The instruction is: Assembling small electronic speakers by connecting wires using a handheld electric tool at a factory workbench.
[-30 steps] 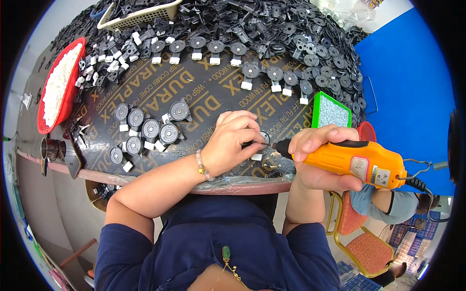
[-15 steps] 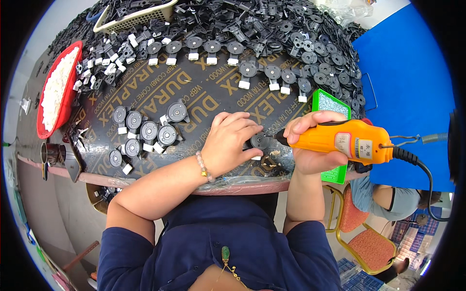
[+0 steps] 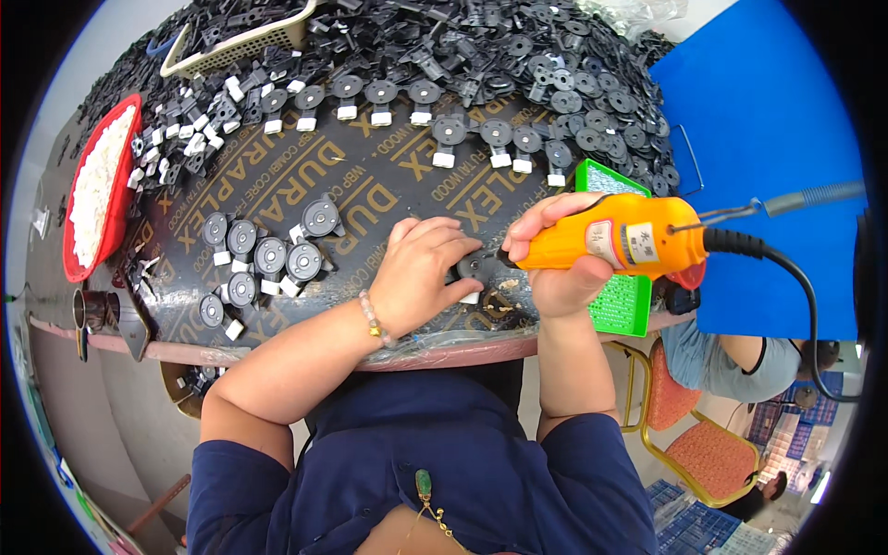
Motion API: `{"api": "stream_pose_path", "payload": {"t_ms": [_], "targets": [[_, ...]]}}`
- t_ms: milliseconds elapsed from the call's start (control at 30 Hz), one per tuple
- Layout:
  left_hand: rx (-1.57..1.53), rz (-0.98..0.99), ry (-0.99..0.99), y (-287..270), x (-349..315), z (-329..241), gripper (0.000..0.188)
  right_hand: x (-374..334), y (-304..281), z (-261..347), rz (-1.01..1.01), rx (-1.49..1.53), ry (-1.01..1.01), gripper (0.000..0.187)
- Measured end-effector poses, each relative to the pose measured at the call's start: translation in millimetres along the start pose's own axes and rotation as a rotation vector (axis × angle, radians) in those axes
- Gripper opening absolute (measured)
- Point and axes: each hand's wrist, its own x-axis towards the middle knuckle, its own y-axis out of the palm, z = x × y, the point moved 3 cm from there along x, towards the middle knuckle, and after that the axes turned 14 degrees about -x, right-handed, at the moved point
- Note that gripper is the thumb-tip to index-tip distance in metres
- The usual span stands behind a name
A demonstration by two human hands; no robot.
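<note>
My left hand lies low over the dark board, its thumb and forefinger closed around a round black plastic part with a white tab. In my right hand is an orange electric screwdriver, held sideways with its dark nose beside that part; I cannot make out whether the tip touches it. Partly behind the screwdriver is a green tray of small screws. Several round black parts with white tabs are grouped left of my left hand.
A row of similar parts runs along a large heap of black pieces at the back. At the left stands a red basket of white pieces. A beige basket sits in the heap. The screwdriver's cable hangs at the right.
The screwdriver and my right hand have shifted left and slightly away from me, uncovering more of the green tray. My left hand keeps its hold on the round part. The whole view has shifted slightly.
</note>
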Motion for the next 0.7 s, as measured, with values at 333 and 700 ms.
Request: {"api": "stream_pose_path", "payload": {"t_ms": [333,700], "targets": [[0.035,0.026,0.007,2,-6,-5,0.044,14,-117,15,-0.253,-0.155,-0.124,0.084],[0.064,0.068,-0.012,6,-2,-8,0.051,7,-162,-6,-0.404,-0.294,-0.124,0.076]]}}
